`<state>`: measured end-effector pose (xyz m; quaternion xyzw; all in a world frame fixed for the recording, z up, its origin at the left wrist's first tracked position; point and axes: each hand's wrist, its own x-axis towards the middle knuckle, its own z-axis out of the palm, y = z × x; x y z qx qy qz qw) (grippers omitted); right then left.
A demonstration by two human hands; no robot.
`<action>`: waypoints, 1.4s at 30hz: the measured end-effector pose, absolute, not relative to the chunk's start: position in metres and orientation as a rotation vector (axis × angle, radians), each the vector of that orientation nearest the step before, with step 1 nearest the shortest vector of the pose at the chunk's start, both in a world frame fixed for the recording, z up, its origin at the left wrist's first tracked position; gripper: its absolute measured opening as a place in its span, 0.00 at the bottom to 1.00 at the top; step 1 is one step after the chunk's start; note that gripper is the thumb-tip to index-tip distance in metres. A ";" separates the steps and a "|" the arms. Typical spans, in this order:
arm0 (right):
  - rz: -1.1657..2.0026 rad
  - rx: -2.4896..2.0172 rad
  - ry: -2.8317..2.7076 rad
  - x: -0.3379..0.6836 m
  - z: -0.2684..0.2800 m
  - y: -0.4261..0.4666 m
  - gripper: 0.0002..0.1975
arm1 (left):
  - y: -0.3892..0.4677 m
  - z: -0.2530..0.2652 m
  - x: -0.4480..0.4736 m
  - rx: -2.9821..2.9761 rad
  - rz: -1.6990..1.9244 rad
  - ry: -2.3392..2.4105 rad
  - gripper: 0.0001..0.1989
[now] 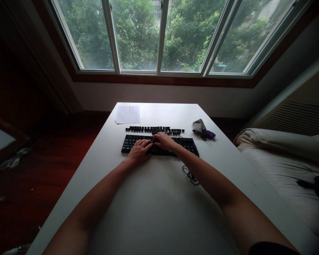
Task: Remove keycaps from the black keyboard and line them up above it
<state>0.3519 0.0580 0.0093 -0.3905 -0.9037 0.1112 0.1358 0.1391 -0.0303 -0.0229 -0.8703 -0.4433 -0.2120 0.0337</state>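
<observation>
A black keyboard lies across the white table in front of me. My left hand rests on its left half, fingers stretched out over the keys. Just right of it, my right hand is over the middle of the keyboard with its fingers curled together. Whatever is between those fingertips, if anything, is too small to make out. Behind the keyboard, loose black keycaps stand in rows, and part of the nearer row is close behind my right hand.
A black cable lies coiled under my right forearm. On the table's right are a grey cloth pouch and a purple item. A printed sheet lies at the far left, below the window. A pale couch stands to the right.
</observation>
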 end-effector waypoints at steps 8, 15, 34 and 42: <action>0.757 -1.125 -2.005 0.343 0.011 0.067 0.17 | -0.032 -0.024 0.141 -2.593 -0.721 -1.459 0.30; 1.402 -0.769 -1.548 0.320 0.019 0.067 0.18 | -0.033 -0.022 0.141 -2.562 -0.724 -1.495 0.32; 1.278 -0.966 -1.538 0.308 -0.006 0.085 0.18 | -0.030 -0.023 0.136 -2.588 -0.716 -1.501 0.32; 0.940 -1.057 -1.616 0.314 0.006 0.106 0.21 | -0.026 -0.028 0.132 -2.593 -0.694 -1.527 0.32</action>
